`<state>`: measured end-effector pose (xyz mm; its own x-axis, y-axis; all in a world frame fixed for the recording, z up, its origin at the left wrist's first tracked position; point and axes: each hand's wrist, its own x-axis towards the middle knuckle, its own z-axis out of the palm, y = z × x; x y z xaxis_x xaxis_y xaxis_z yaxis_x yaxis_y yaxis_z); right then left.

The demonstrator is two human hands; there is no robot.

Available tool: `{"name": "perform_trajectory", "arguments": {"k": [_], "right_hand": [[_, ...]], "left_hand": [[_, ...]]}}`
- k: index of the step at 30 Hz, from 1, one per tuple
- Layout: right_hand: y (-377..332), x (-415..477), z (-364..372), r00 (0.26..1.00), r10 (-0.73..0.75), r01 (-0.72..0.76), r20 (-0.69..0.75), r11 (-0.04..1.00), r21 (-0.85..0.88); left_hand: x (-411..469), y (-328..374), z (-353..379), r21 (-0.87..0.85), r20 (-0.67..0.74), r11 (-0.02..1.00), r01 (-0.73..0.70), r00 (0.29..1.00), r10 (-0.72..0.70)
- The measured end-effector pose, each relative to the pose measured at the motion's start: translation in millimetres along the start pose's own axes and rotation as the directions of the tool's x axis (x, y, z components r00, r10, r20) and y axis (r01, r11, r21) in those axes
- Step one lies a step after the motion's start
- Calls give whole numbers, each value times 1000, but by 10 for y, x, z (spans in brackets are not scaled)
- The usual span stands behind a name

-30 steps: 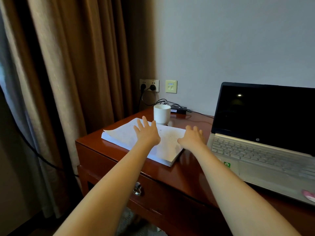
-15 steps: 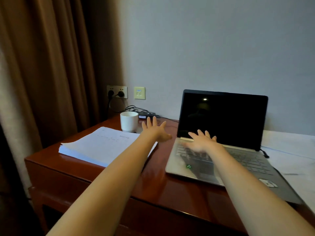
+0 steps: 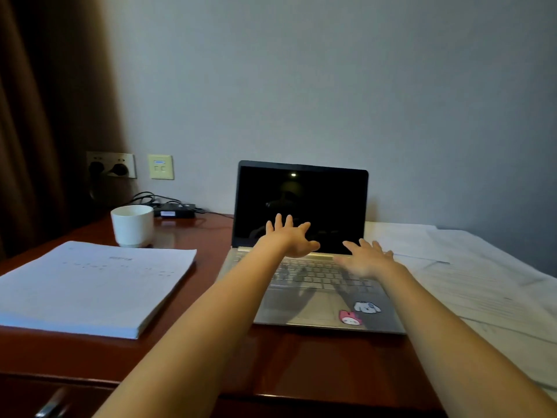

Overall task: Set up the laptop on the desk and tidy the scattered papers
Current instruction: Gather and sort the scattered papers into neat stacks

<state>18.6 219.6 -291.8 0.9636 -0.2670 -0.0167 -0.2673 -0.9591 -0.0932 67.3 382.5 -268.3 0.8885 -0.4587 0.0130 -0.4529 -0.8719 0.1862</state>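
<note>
The laptop (image 3: 328, 203) is sitting open on the desk (image 3: 316, 363), a stack (image 3: 90, 285) lying at its nine o'clock, sheets (image 3: 482, 285) at three. The left hand (image 3: 291, 239) is hovering by the screen, the right hand (image 3: 366, 260) over the keys, fingers spread apart.

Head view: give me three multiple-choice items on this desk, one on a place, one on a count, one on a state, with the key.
1. Where does the white cup stand?
A. On the laptop.
B. Left of the laptop, behind the paper stack.
C. Right of the laptop.

2. How many stickers are on the laptop's palm rest?
A. None.
B. Two.
C. Four.

3. What is the laptop's state?
A. Lid shut.
B. Lid open, screen lit.
C. Lid open, screen dark.

Key:
1 B, the cup sits beyond the stack's far edge, left of the screen.
2 B, a pink one and a white one lie side by side.
3 C, the screen stands up black, with only a small reflected light.
</note>
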Motion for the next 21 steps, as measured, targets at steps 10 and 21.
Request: {"name": "perform_trajectory", "arguments": {"k": [10, 21], "right_hand": [[984, -152, 64, 978, 197, -200, 60, 979, 34], [1833, -418, 292, 903, 428, -425, -28, 902, 75]], "left_hand": [[220, 904, 275, -1, 69, 985, -170, 983, 170], [353, 1732, 680, 62, 215, 935, -348, 920, 328]]}}
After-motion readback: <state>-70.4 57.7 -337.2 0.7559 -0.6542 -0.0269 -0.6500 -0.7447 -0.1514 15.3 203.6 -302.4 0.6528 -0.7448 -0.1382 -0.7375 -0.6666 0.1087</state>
